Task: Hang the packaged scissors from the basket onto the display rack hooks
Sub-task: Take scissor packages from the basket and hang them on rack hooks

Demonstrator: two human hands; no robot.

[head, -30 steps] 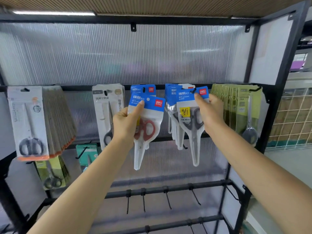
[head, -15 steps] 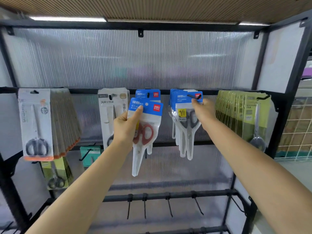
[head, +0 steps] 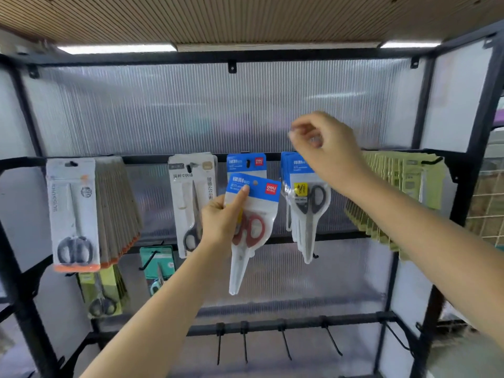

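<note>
My left hand (head: pixel 221 222) grips a pack of red-handled scissors (head: pixel 252 227) with a blue header card, held in front of the rack's middle rail. Just behind it one matching blue pack (head: pixel 246 163) hangs on a hook. To the right hangs a bunch of grey-handled scissors packs (head: pixel 306 208) on their hook. My right hand (head: pixel 327 151) is blurred, raised just above that bunch, fingers loosely curled with nothing in them. The basket is out of view.
The black display rack (head: pixel 420 105) has a ribbed translucent back. White packs (head: pixel 73 214) hang at left, a white pack (head: pixel 191 200) at centre-left, green packs (head: pixel 403 186) at right, more packs (head: pixel 156 264) lower left. Bare hooks (head: pixel 283 342) line the bottom rail.
My right hand has let go of the grey-handled pack, which now hangs with the bunch, and has lifted up and away. My left hand still holds the red-handled pack in about the same spot.
</note>
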